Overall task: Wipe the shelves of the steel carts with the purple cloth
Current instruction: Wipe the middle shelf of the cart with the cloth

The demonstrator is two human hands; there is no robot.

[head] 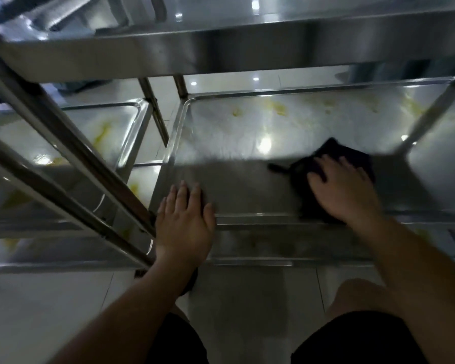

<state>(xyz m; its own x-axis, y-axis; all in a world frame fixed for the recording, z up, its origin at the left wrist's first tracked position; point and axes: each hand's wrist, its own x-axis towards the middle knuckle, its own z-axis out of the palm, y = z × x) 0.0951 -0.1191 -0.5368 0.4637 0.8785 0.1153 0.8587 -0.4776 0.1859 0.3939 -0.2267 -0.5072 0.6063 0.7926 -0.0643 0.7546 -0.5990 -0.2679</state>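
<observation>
Right hand (344, 187) flat, fingers spread, pressing the dark, probably purple cloth (334, 158) on the middle shelf (234, 179); left hand (184, 222) open, empty, bracing the shelf's near edge. Risk: yellow stains (279, 107) at the shelf's far side smear.

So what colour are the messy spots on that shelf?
Yellow. The stains dot the far part of the steel shelf, seen in the head view.

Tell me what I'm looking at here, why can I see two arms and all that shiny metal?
The camera sits on a person's head, looking down, so you see their own arms. They crouch at a steel cart. The right hand presses a dark cloth flat on the middle shelf. The left hand rests open on the shelf's front edge, holding nothing. Yellowish stains sit farther back. Another stained cart stands to the left.
</observation>
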